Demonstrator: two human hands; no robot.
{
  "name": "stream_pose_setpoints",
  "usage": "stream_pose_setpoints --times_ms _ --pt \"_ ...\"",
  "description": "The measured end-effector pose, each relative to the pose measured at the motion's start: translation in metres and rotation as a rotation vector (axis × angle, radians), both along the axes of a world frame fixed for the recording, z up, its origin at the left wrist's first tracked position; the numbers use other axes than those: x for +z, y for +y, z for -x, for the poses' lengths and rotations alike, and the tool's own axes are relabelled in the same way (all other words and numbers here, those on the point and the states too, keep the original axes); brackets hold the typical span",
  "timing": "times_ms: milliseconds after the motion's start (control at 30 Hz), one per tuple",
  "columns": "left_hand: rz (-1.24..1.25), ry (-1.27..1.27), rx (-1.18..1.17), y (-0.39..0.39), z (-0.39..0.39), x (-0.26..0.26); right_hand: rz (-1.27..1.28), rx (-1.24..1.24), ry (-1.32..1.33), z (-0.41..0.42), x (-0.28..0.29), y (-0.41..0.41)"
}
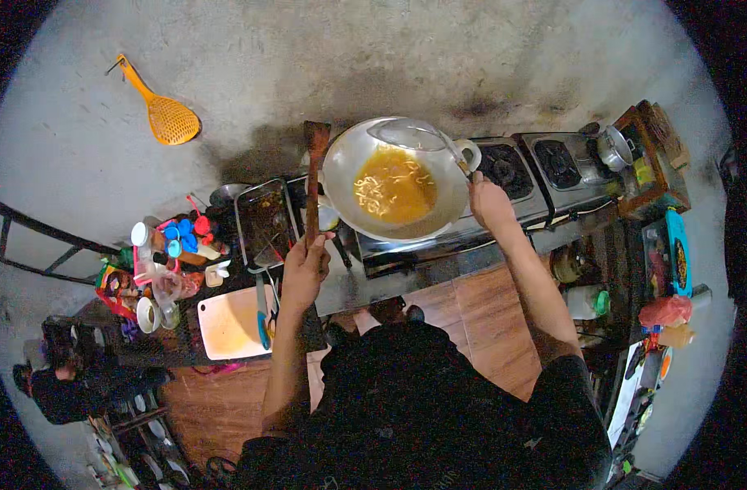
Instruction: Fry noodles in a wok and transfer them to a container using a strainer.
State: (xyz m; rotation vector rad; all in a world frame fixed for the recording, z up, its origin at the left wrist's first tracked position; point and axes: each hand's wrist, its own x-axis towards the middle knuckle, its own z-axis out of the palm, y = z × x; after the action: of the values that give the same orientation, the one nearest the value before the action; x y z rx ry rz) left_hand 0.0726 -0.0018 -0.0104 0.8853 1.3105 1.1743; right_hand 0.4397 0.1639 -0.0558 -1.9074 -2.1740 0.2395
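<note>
A large metal wok (342,211) sits on the stove at the centre, with orange-brown liquid (419,202) and pale noodle-like strips (370,191) in it. In my left hand (307,263) is a dark wooden spatula (313,184), held upright just left of the wok, its broad end up. My right hand (491,202) grips the handle of a round mesh strainer (410,133), which hangs over the wok's far side. The strainer's bowl looks empty. A looped wok handle (469,154) shows beside the strainer's handle.
Left of the stove are a metal tray (241,226), a white cutting board (229,324) with a knife (262,306), and several cups and bottles. More burners (556,164) and a small pot (614,149) stand right. An orange slotted ladle (172,120) hangs on the wall. A person (73,389) is at lower left.
</note>
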Motion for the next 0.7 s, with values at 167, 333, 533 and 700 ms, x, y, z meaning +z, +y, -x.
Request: stream_pose_setpoints --times_ms 167,333,533,700 --pt "-0.033 0.027 0.000 0.006 0.004 -0.011 0.093 0.176 -0.257 0.003 -0.027 0.002" --pt "-0.005 0.050 0.023 0.001 0.005 -0.006 0.038 0.240 -0.250 0.017 0.010 -0.016" --pt "-0.034 -0.003 0.033 0.001 0.008 -0.011 -0.049 0.160 -0.301 0.009 0.029 0.007" --pt "-0.032 -0.007 0.061 0.000 0.010 -0.010 -0.040 0.194 -0.341 0.001 0.003 0.011"
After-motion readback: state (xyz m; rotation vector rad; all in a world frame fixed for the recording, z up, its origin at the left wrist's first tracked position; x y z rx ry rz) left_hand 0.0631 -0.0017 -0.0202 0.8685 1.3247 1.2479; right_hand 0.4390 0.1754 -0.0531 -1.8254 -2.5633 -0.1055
